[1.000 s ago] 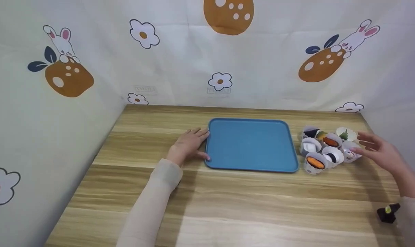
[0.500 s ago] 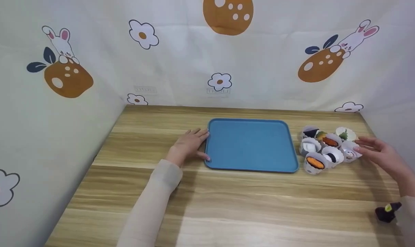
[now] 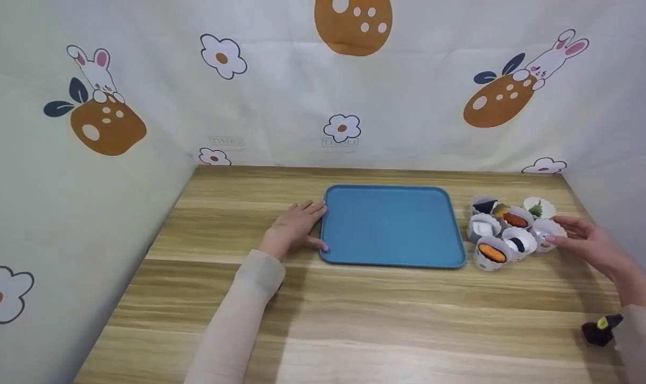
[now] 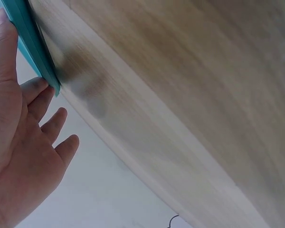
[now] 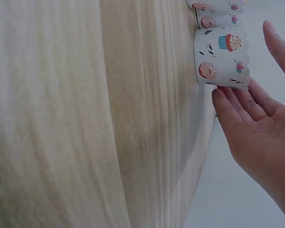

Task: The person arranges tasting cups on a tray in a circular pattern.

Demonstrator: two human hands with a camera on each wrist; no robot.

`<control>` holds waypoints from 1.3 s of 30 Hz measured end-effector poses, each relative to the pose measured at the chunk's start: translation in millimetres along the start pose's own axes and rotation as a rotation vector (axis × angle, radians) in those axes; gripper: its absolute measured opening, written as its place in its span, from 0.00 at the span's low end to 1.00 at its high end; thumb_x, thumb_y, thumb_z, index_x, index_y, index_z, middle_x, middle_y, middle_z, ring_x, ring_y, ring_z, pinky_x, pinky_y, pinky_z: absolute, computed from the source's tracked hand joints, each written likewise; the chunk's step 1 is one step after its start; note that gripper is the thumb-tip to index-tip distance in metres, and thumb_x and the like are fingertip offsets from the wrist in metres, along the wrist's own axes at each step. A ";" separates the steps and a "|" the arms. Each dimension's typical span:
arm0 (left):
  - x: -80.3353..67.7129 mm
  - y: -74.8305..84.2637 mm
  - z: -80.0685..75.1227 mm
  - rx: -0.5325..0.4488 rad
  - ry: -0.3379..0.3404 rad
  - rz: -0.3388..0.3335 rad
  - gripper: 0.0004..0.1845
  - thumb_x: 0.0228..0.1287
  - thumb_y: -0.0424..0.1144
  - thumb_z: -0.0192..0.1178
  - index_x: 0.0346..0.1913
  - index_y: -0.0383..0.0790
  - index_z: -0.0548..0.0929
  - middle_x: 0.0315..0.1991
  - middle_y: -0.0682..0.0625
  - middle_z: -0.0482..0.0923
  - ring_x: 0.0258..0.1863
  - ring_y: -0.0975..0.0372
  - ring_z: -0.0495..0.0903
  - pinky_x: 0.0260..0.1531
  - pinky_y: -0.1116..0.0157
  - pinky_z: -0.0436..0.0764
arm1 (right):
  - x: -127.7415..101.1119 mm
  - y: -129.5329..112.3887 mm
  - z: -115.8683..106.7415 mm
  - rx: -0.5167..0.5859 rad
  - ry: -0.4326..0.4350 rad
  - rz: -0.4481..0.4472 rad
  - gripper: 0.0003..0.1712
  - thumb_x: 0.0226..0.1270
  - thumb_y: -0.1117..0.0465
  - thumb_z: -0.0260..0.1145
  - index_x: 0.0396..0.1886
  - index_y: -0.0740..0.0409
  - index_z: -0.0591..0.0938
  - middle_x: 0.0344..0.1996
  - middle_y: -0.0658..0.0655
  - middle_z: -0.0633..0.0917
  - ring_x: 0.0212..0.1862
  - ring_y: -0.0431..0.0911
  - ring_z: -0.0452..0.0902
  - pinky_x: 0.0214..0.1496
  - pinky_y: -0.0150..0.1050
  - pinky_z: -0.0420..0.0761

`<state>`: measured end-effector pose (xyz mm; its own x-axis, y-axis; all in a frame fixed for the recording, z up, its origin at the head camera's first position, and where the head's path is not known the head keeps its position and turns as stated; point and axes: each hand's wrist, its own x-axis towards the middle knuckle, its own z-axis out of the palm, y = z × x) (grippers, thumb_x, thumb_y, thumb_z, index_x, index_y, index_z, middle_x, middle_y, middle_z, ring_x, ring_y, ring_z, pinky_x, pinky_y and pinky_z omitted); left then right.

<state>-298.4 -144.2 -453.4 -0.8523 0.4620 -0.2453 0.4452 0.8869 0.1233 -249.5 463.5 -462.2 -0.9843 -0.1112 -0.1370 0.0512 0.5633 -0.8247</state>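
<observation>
Our left hand (image 3: 293, 226) lies flat on the table (image 3: 355, 320), fingers straight and relaxed, their tips against the near-left edge of the one blue tray (image 3: 389, 225). Our right hand (image 3: 587, 242) is spread loosely, holding nothing yet; its fingertips (image 5: 223, 102) just touch the rim of the nearest paper cup (image 3: 547, 233), which sits at the right end of the cluster (image 3: 507, 232).

To do this well, we judge that the fingers should close gently round the cup's thin wall, thumb opposite, and lift straight up, since the neighbours stand touching it and could tip. The left hand is best kept pressing the tray steady.

We count seven cups in the cluster, most with small food pieces inside, one tray, and one small dark object (image 3: 600, 329) near our right sleeve.
</observation>
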 end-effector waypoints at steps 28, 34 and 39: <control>-0.5 1.1 0.8 -0.023 -0.011 -0.012 0.56 0.55 0.67 0.65 0.80 0.44 0.53 0.82 0.50 0.48 0.81 0.50 0.46 0.81 0.49 0.48 | 4.0 6.4 6.3 -0.097 0.039 -0.057 0.40 0.64 0.61 0.72 0.67 0.77 0.63 0.41 0.21 0.71 0.43 0.14 0.67 0.43 0.12 0.70; -1.3 1.0 -0.4 -0.028 -0.009 -0.007 0.57 0.54 0.67 0.66 0.80 0.44 0.53 0.82 0.50 0.48 0.81 0.50 0.46 0.80 0.49 0.48 | 3.5 6.6 5.7 -0.086 0.069 -0.064 0.33 0.65 0.61 0.71 0.62 0.73 0.69 0.39 0.20 0.74 0.42 0.17 0.70 0.41 0.14 0.71; -0.8 0.3 -1.1 -0.036 -0.012 -0.013 0.57 0.54 0.67 0.66 0.80 0.44 0.53 0.82 0.50 0.48 0.81 0.50 0.46 0.81 0.49 0.48 | 3.5 7.2 4.9 -0.127 0.081 -0.043 0.40 0.66 0.58 0.70 0.67 0.77 0.63 0.39 0.19 0.71 0.42 0.14 0.67 0.41 0.14 0.68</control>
<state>-297.9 -144.4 -452.1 -0.8544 0.4507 -0.2588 0.4238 0.8924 0.1549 -251.8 463.1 -471.3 -0.9958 -0.0745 -0.0540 -0.0085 0.6590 -0.7521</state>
